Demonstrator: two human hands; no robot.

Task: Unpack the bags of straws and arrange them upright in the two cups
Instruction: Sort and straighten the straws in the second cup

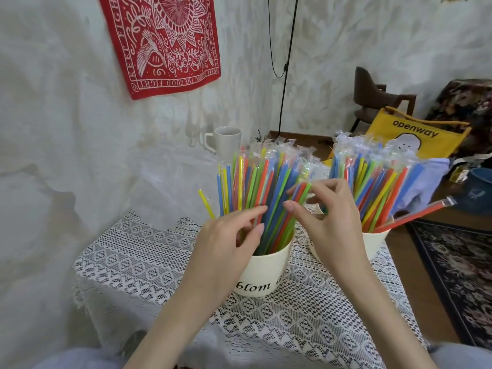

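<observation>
So from the head cam I'm looking down at two cream paper cups on a small table with a white lace cloth point(306, 310). The near cup point(262, 272) has "blom" printed on its side and it's packed with wrapped straws point(266, 182) in blue, green, orange and yellow, standing mostly upright and fanning out a bit. One yellow straw point(206, 203) leans off to the left side of the bunch.

My left hand point(229, 241) is at the front left of that bunch, fingers relaxed and slightly spread, index fingertip touching the straws and the lower fingers resting at the cup's rim. My right hand point(327, 219) is at the right side of the same bunch, thumb and index pinching a couple of the orange and green ones, the other fingers loosely curled behind.

The second cup point(375, 243) sits just to the right, partly hidden behind my right hand, and it's just as full. One orange straw point(415, 213) in its clear wrapper tips way out to the right.

Behind the cups there's a grey mug point(226, 142) by the wall, a red bandana point(162, 41) hanging above, and a yellow "openway" tote point(415, 134) off to the right.
</observation>
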